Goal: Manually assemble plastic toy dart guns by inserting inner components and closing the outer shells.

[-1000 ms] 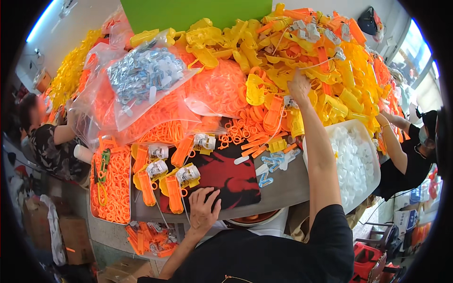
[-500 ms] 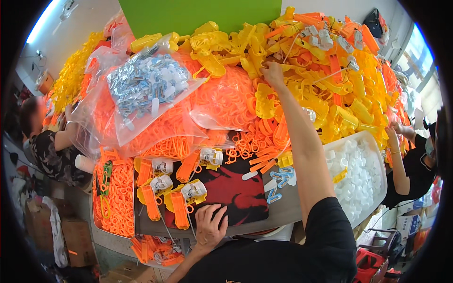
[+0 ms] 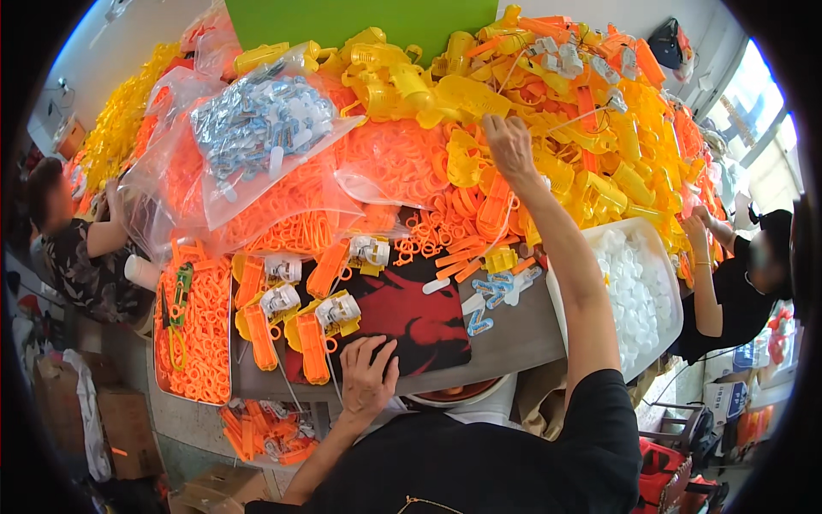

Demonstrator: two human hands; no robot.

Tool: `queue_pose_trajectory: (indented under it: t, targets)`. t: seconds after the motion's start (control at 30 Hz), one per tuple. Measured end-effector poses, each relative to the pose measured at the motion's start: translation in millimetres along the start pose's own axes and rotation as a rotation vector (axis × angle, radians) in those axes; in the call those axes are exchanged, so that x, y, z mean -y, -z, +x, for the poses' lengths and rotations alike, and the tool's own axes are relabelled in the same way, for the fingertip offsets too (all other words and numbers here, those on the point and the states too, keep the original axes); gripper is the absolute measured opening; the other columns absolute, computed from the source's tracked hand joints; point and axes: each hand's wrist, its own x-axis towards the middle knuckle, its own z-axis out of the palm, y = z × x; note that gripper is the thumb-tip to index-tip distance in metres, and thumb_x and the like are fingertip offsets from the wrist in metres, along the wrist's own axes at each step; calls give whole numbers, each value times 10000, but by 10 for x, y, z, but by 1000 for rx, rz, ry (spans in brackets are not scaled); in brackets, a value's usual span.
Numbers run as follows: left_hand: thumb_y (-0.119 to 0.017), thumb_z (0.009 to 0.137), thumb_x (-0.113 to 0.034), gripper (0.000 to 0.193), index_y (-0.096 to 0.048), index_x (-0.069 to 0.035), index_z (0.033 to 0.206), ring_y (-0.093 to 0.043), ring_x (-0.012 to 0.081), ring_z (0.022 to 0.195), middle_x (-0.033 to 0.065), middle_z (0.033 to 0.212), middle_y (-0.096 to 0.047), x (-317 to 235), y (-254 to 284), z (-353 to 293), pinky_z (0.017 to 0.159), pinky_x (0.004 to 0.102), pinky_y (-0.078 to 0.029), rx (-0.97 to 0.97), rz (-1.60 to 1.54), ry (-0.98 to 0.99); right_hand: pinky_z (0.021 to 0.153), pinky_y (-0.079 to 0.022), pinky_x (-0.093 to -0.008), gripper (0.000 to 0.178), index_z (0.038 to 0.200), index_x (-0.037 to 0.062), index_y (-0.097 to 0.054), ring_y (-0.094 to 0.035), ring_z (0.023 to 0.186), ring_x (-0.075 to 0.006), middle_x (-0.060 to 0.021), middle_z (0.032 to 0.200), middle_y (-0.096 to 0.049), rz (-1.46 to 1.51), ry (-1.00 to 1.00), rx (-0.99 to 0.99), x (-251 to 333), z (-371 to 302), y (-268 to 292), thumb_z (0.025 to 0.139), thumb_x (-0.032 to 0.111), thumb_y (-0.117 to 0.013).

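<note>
My right hand (image 3: 511, 152) reaches far over the table to the heap of yellow plastic parts. Its fingers are closed at the near edge of a translucent yellow plastic shell (image 3: 473, 96), which they appear to grip; the fingertips are partly hidden. By the near table edge my left hand (image 3: 368, 374) rests on the dark red-and-black mat (image 3: 419, 321), fingers loosely spread and holding nothing. Just left of it lie several part-built assemblies, each with a yellow shell, an orange handle (image 3: 313, 347) and a white-grey motor-like unit (image 3: 337, 310).
A tray of orange rings (image 3: 199, 343) with a green cutter (image 3: 182, 289) stands left; a tub of white caps (image 3: 634, 295) stands right. Blue-white pieces (image 3: 490, 295) lie beside the mat. A clear bag of blue-white parts (image 3: 261, 128) tops orange rings. Co-workers sit on both sides.
My right hand has drawn back slightly from the yellow heap, and a yellow shell now shows at its fingers. My left hand stays by the mat's edge. The whole view has shifted a little.
</note>
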Motion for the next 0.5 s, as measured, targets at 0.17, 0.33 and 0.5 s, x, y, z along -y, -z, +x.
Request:
queue_pose_trajectory:
  t: [0.17,0.33,0.5]
  targets:
    - [-754,793,-72,364,-703,-69,1154,-573,317,1129,91,1187,-627,11,7,-5,1005,452,-421,-13,-4,-3,745,-507,-371,163,967,55,-660,-694,722,-236,-78,834,-694,-267,76,-21,-355,247,318,806,37,-655]
    - [-734,837,-131,323,-704,-67,1152,-559,300,1148,84,1186,-605,17,-17,-44,1022,451,-417,-25,13,-18,716,-493,-376,66,842,88,-640,-705,713,-218,-70,759,-686,-349,28,-79,-677,437,659,787,53,-648]
    - [-733,839,-111,314,-705,-70,1149,-560,310,1141,85,1184,-619,11,-22,-128,1020,453,-419,-51,-14,-24,719,-490,-385,58,791,116,-641,-715,692,-220,-88,753,-700,-414,80,100,-695,176,656,801,59,-640]
